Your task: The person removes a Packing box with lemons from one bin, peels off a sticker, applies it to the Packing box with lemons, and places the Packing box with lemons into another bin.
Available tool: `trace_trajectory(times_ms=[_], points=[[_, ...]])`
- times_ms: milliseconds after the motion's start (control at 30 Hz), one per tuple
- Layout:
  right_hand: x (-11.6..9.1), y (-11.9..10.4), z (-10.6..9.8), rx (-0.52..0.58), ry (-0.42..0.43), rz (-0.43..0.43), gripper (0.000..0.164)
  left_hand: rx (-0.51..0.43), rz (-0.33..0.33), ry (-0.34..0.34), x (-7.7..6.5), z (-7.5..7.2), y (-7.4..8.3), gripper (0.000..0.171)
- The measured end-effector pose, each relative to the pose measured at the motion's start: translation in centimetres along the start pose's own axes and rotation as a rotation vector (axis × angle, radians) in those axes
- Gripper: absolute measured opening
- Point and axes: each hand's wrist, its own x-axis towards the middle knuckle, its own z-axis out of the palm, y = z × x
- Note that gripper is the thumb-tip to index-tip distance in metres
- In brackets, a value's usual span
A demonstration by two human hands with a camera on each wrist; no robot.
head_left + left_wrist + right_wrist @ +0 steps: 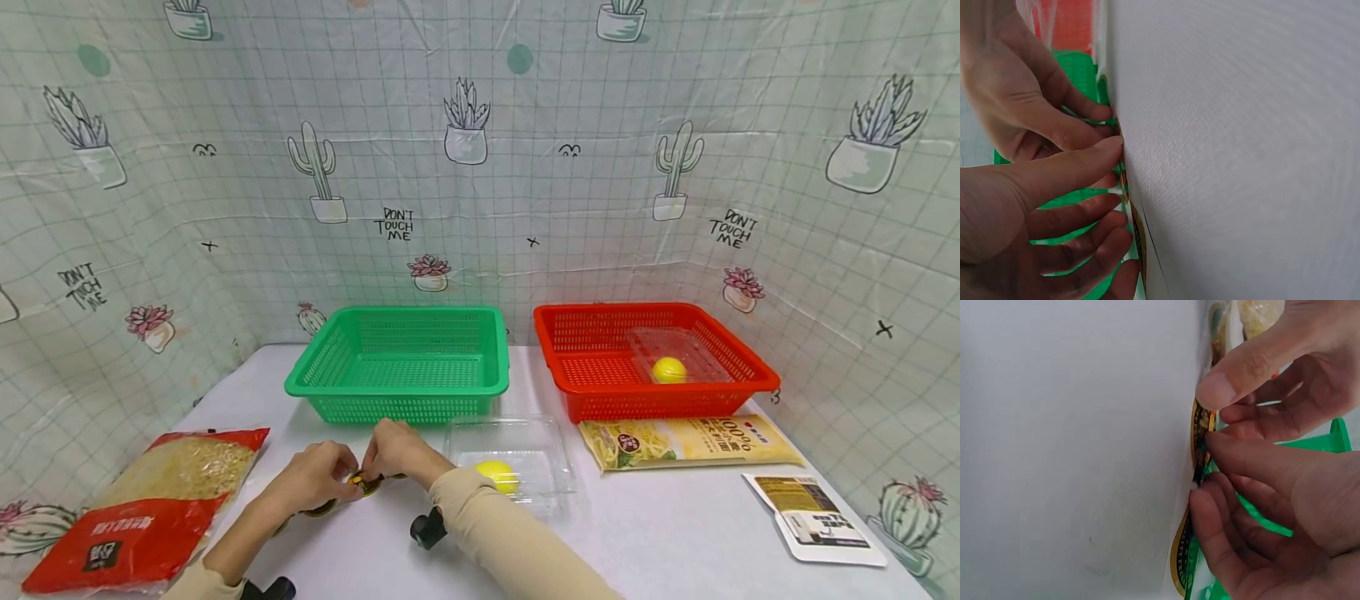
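Observation:
A row of small flat black pieces with gold edges lies low over the white table, below the green basket. Both hands meet at one gold-edged black piece (pixel 366 483); its kind is not clear. My left hand (pixel 318 477) pinches it from the left, thumb on its near edge (pixel 1199 422). From the right, my right hand (pixel 401 450) holds the same piece between thumb and fingertips, which hide part of it. Another gold-edged black piece (pixel 321 508) shows under the left hand. Below the right fingers, the right wrist view has a rounded gold-edged piece (pixel 1179 550).
A green basket (pixel 397 408) stands behind the hands. Right of them is a clear plastic box (pixel 540 454) with a yellow ball (pixel 498 475). A red basket (pixel 600 404) holds another box and ball. Bags lie left (pixel 142 533) and right (pixel 697 442), beside a white pouch (pixel 817 517).

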Motion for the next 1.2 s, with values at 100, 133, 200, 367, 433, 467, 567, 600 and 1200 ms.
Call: trace_trajectory(times_ms=[100,133,200,367,433,467,567,600,1200], points=[[0.16,-0.04,0.06,-0.051,0.009,-0.021,0.012,-0.014,0.000,-0.005,0.05,0.07,-0.05,0.022],[0.21,-0.05,0.09,-0.072,0.006,-0.030,0.014,-0.007,0.004,-0.003,0.07,0.07,-0.06,0.023],[0.25,-0.12,0.05,-0.119,-0.008,-0.055,0.019,0.015,0.002,0.000,0.10,0.01,-0.05,0.027],[0.16,-0.30,-0.24,-0.205,-0.058,-0.106,0.037,0.084,-0.003,-0.028,0.02,-0.34,-0.13,0.053],[0.10,-0.26,-0.35,-0.235,-0.072,-0.120,0.045,0.077,0.000,-0.061,-0.06,-0.47,-0.26,0.059],[0.07,-0.22,-0.40,-0.244,-0.078,-0.122,0.048,0.075,0.007,-0.077,-0.08,-0.51,-0.34,0.060],[0.01,-0.09,-0.52,-0.261,-0.090,-0.121,0.054,0.056,0.019,-0.103,-0.13,-0.60,-0.53,0.067],[-0.01,-0.06,-0.57,-0.260,-0.091,-0.121,0.055,0.052,0.015,-0.107,-0.12,-0.63,-0.57,0.068],[0.37,0.21,-0.43,-0.314,-0.019,-0.163,0.032,0.005,0.077,-0.027,-0.24,-0.33,-0.92,0.052]])
